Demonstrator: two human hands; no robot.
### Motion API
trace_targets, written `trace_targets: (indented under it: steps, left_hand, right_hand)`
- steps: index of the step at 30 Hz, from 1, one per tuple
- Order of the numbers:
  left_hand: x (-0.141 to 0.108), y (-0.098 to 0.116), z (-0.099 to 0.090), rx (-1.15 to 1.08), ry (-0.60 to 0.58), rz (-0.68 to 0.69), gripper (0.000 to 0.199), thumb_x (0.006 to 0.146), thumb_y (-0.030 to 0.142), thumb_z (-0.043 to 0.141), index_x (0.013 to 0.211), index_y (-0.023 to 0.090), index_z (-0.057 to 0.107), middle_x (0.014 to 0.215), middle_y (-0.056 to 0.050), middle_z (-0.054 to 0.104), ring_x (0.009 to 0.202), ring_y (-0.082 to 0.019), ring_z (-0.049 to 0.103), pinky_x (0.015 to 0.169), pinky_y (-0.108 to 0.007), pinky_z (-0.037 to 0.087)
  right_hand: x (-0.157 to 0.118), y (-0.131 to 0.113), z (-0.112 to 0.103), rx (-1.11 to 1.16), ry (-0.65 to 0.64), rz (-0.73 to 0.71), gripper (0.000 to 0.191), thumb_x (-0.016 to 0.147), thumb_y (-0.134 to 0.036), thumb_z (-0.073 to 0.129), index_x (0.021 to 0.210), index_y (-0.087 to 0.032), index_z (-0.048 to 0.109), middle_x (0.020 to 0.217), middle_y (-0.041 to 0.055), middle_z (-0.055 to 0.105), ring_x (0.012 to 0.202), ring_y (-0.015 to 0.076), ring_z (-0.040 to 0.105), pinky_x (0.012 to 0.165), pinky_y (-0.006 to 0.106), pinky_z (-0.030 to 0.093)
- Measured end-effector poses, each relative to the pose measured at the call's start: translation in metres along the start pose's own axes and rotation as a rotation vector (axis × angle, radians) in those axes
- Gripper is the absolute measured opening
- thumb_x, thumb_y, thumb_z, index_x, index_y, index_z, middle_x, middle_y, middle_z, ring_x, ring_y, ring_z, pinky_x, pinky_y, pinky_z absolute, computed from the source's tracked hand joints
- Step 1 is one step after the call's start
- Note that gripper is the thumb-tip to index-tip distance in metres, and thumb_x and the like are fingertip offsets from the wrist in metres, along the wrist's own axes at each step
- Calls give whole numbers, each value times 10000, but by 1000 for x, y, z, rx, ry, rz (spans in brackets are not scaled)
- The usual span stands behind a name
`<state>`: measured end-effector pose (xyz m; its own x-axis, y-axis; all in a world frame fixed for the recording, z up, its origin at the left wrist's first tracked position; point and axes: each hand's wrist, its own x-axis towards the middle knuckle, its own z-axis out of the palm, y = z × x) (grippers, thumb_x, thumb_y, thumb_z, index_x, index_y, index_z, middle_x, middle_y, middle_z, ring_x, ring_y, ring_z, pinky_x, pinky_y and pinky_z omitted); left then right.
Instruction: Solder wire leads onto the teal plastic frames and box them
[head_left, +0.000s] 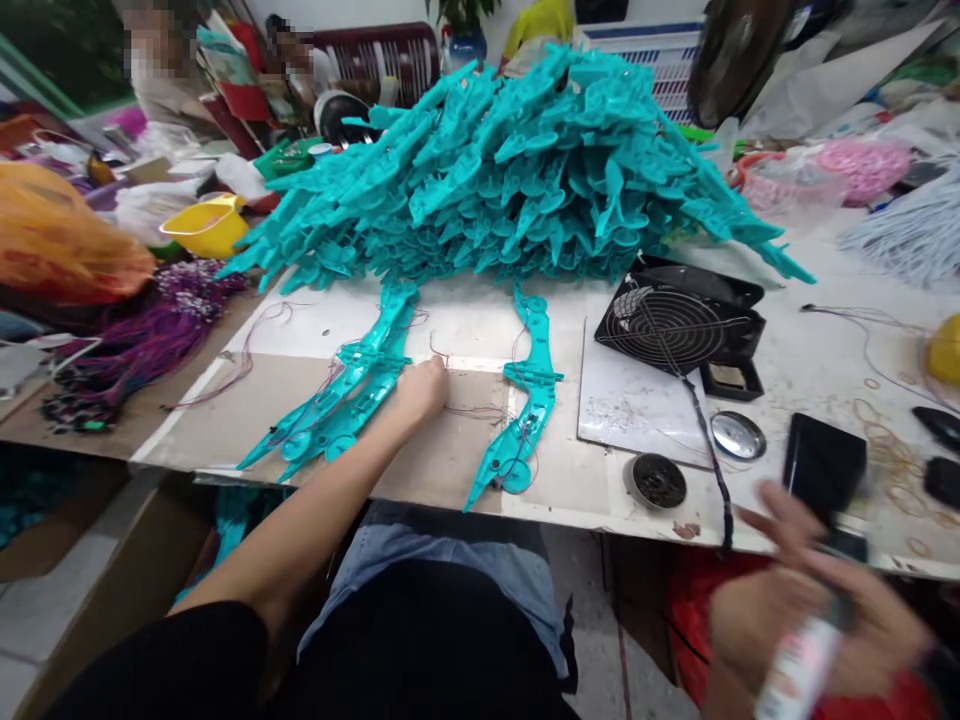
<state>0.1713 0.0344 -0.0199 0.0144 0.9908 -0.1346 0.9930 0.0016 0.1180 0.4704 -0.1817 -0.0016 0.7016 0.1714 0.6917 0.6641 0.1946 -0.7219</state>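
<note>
My left hand [424, 388] is closed beside a pair of turquoise plastic bow-shaped pieces [367, 375] lying side by side on the table. Thin dark red wires [444, 352] come out at its fingers. To its right lies another turquoise bow-shaped piece [534, 375], with thin wire running along it. My right hand [817, 590], blurred by motion, is at the table's front right edge. In it is a white stick-like object [799, 665] with a dark end; its kind is too smeared to tell.
A big heap of turquoise pieces [517, 170] fills the back. A black fan [664, 320] stands on a white board, near a round dark tin [658, 480], a small metal dish [739, 434] and a black phone [823, 465]. Purple wire bundles [142, 345] lie left.
</note>
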Motion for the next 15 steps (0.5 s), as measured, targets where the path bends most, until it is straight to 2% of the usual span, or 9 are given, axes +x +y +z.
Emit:
trace_targets:
  steps: [2,3,4,6,8,10,12,15]
  left_hand:
    - [1,2,0,-151,42,6,298,948,238,395,1087,100,619,1106,-248,699,1087,-345,666,914,-431,484]
    - [3,5,-2,-246,66,22,252,942,232,416,1044,116,615,1088,-228,708,1073,-324,673,915,-413,485]
    - [5,9,-5,-355,87,51,206,939,226,431,1004,133,604,1057,-200,721,1042,-292,686,904,-384,493]
    - [12,24,-13,-622,108,128,138,941,216,439,945,158,564,959,-137,737,927,-216,710,836,-314,518]
    - [24,48,-23,-914,101,180,124,956,214,415,921,166,523,864,-91,729,791,-162,706,736,-262,529]
    - [41,78,-33,-1135,88,192,133,966,219,401,929,159,514,827,-84,716,714,-151,690,676,-255,523]
    - [57,106,-39,-1104,72,185,144,964,223,426,952,145,547,869,-97,719,748,-160,692,716,-272,523]
    - [61,128,-39,-909,72,154,196,913,258,567,1039,116,615,1077,-168,699,1038,-243,668,922,-347,483]
  right_hand:
    - [-30,-10,10,151,-253,-117,208,882,-437,656,896,-234,610,908,121,729,942,340,732,651,472,614]
    - [-43,-15,17,232,-399,-130,168,903,-373,626,965,-220,590,995,127,740,994,338,725,665,477,625]
    - [-56,-19,23,284,-502,-109,145,921,-309,590,1028,-214,570,1078,129,736,1049,323,712,693,473,632]
    - [-74,-24,36,320,-619,-59,156,937,-217,537,1093,-207,540,1179,132,713,1128,287,683,765,464,632]
    - [-84,-23,48,275,-666,-27,152,933,-198,541,1085,-205,539,1187,133,712,1145,264,677,842,460,618]
    - [-89,-19,60,213,-670,4,135,930,-211,555,1064,-202,545,1177,132,718,1127,249,688,908,456,596]
    - [-90,-15,71,177,-637,1,122,927,-225,562,1046,-201,551,1156,127,728,1085,235,708,932,433,585]
    - [-88,-14,82,140,-596,-48,135,916,-223,579,1048,-200,561,1141,121,737,1052,221,722,923,392,588]
